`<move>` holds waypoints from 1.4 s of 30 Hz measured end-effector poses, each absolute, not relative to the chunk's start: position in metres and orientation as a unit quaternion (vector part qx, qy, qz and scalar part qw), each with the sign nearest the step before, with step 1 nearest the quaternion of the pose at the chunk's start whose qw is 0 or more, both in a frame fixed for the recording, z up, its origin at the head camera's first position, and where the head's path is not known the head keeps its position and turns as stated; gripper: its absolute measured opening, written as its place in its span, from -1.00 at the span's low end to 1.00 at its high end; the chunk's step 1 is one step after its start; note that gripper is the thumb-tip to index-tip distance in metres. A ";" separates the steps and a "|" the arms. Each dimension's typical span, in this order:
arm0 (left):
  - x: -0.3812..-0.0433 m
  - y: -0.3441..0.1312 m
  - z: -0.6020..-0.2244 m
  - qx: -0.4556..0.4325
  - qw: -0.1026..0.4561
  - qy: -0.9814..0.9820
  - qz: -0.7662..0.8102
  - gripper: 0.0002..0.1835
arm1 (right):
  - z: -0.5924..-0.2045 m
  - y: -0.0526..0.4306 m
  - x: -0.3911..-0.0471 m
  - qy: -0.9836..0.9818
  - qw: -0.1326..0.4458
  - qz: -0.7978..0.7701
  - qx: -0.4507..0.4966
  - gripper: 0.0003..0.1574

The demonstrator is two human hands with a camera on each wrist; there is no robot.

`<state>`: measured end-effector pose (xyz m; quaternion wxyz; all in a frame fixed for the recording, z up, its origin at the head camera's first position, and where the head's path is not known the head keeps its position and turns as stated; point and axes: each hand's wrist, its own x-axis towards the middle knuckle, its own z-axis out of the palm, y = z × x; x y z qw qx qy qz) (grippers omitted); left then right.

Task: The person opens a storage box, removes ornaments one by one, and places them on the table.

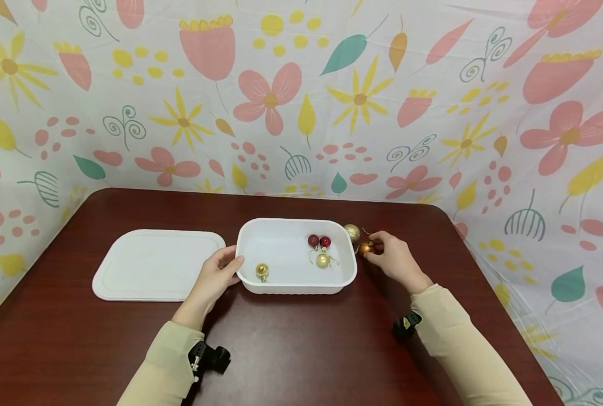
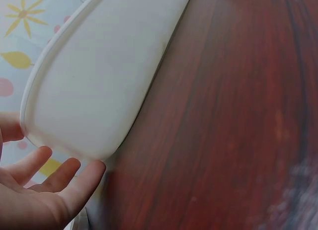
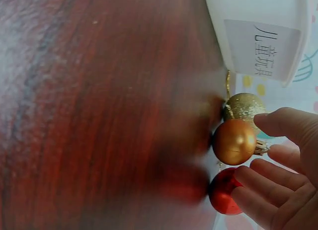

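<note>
bauble (image 1: 364,248), orange, just outside tub (image 1: 291,288), right of centre in head view
at right hand (image 1: 397,259), cannot tell if gripped; pinched off-centre, could slip and knock gold ball (image 1: 352,233) or red ball (image 3: 223,194) rolling. with left hand (image 1: 217,276), pinching tub near centre frame; could tip it if tugged. on label (image 3: 263,48), upper right of right wrist view: 儿童玩具.

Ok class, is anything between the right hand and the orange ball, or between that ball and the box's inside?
Nothing visible separates the right hand from the orange ball; its fingers are at it. The end wall of the white box stands between the ball and the inside, so the ball probably needs lifting over.
</note>
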<state>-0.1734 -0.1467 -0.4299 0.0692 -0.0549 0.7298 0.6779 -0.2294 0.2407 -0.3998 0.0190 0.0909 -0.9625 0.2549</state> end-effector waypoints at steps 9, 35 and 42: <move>-0.172 -0.148 -0.428 -0.053 0.071 0.730 0.677 -0.49 | -0.389 0.237 -0.228 -0.962 0.041 0.252 0.100 -0.52; -0.173 -0.148 -0.429 -0.042 0.072 0.727 0.681 -0.49 | -0.368 0.204 -0.218 -0.941 0.067 0.300 0.139 -0.56; -0.173 -0.148 -0.430 -0.046 0.076 0.727 0.681 -0.48 | -0.366 0.191 -0.214 -0.937 0.056 0.309 0.151 -0.55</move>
